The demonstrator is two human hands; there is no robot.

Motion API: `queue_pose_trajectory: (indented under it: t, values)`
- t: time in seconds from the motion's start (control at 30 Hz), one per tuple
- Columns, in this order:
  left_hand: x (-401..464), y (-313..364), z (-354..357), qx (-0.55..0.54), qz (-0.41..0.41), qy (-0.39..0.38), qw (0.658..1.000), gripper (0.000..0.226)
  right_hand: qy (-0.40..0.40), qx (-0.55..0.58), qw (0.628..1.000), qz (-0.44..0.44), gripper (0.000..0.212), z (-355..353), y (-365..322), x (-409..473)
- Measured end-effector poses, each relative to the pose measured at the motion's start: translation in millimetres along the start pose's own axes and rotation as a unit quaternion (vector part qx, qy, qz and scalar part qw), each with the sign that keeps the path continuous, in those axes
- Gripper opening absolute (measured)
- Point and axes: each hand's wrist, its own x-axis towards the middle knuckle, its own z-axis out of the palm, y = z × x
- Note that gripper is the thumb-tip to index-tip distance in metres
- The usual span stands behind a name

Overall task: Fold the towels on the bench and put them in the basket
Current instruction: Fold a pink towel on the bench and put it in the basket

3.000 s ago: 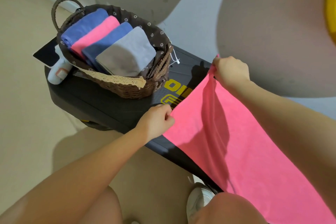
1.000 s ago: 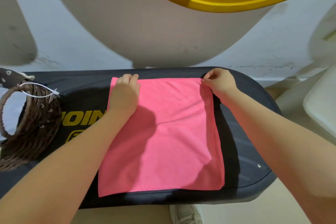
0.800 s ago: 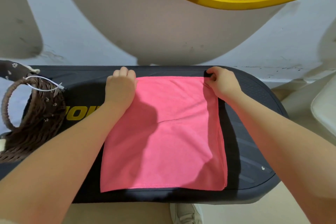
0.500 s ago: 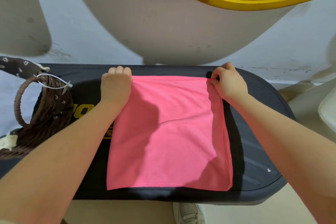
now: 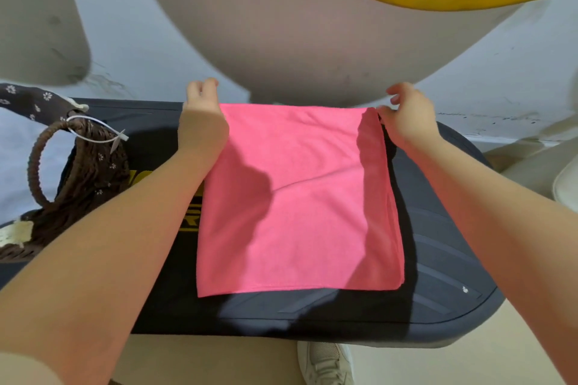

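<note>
Both hands lifted off far corners, left hand and right hand grips released, pink towel flat beneath.

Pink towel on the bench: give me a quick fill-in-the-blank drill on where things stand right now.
1. The pink towel lies flat on the black ____.
2. The wicker basket stands to the ____ of the towel.
3. The left hand and right hand are at the towel's ____ corners.
4. Under the bench's near edge shows a white ____.

Missing words: bench; left; far; shoe
</note>
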Motion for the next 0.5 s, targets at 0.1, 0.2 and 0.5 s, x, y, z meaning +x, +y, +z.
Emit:
queue_pose_trajectory:
  t: [0.1,0.2,0.5]
  values:
    - [-21.1,2.6,4.2,0.013,0.013,-0.063,0.998,0.054,-0.009,-0.019,1.0,0.0,0.028,4.0,9.0,-22.9]
    - [-60.7,-1.4,4.0,0.042,0.094,-0.13,0.986,0.055,-0.023,-0.044,0.999,-0.018,0.018,1.0,18.9,-61.1]
    - [-157.1,-14.1,-14.9,0.084,0.193,-0.226,0.951,0.071,-0.149,-0.044,0.981,0.112,0.023,-16.0,27.5,-156.6]
